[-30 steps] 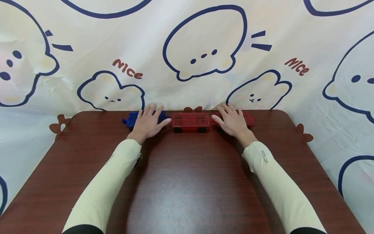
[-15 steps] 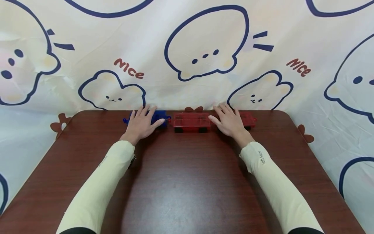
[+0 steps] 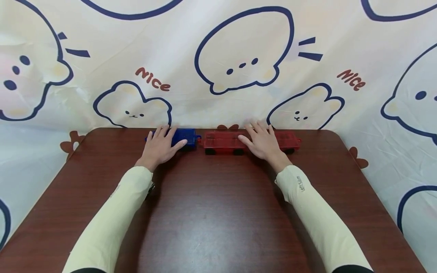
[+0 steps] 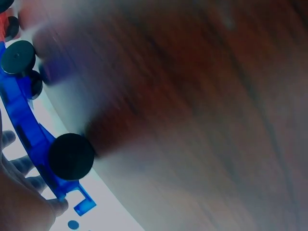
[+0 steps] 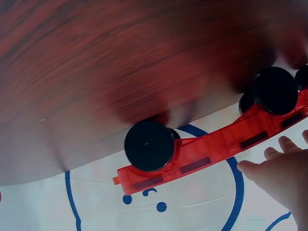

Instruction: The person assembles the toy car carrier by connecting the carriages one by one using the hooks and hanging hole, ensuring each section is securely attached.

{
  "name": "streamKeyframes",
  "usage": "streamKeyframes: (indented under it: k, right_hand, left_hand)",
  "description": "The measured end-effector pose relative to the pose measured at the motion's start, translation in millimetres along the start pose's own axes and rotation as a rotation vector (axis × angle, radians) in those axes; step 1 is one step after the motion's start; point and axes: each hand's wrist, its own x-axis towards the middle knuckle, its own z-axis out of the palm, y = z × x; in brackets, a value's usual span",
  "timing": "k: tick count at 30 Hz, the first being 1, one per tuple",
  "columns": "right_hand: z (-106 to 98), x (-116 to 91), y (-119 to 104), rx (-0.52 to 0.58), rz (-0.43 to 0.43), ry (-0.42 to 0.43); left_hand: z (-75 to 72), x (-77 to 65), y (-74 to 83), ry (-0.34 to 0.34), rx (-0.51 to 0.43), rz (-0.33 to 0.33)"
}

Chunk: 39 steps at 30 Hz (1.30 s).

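— Three toy wagons, all on wheels. Where?

— Lined up along the far edge of the counter [image 3: 218, 212]. Blue wagon [image 3: 186, 138] left, middle red wagon [image 3: 222, 142] next, right red wagon [image 3: 289, 140] last.

— Linked?

— Blue and middle red: end hooks meet, can't tell if latched. Joint between the two reds hidden in head view.

— Left grip?

— Left grip [image 3: 158, 147]: bare hand, fingers spread over the left part of the blue wagon, thumb out to the right. Left wrist view adds black wheels [image 4: 71, 157] and a blue hook [image 4: 85, 206] at the outer end.

— Right grip?

— Right grip [image 3: 263, 142]: fingers spread too, loose. Lies over where the reds meet, thumb above the middle red one.

— Readable text?

— Cloth [image 3: 235, 113] behind: "Nice" twice, red-brown, left word [image 3: 152, 79] and right word [image 3: 351, 80]. Right sleeve [image 3: 317, 220] has small sideways print [image 3: 300, 184], reads like "Let'sSlim". Left sleeve [image 3: 109, 220]: faint mark [image 3: 115, 191], too small to read.

— Rest of the cloth?

— Navy-outlined cartoon faces, plus a brown flower [image 3: 72, 143] by the counter's left corner.
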Motion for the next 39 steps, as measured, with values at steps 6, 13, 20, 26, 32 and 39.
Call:
streamKeyframes:
  k: [6, 13, 20, 26, 32, 39]
  right_hand:
    - [0, 1, -7, 0.005, -0.033, 0.011]
    - [2, 4, -12, -0.007, -0.037, 0.003]
    - [6, 6, -22, 0.004, -0.037, -0.005]
    - [11, 8, -29, 0.004, -0.052, -0.014]
    - [14, 11, -36, 0.011, -0.064, -0.024]
    - [18, 13, -44, 0.016, -0.071, -0.053]
  left_hand:
    - [1.3, -1.0, -7.5, -0.005, -0.005, -0.006]
    - [1.3, -1.6, -13.3, 0.004, -0.001, -0.002]
    - [1.6, -1.2, -14.8, -0.011, 0.009, -0.006]
    - [3.5, -1.4, -15.1, -0.040, 0.031, 0.001]
    - [3.8, -2.2, -17.7, -0.034, 0.036, 0.000]
    - [4.0, -2.9, -19.5, -0.056, 0.060, 0.004]
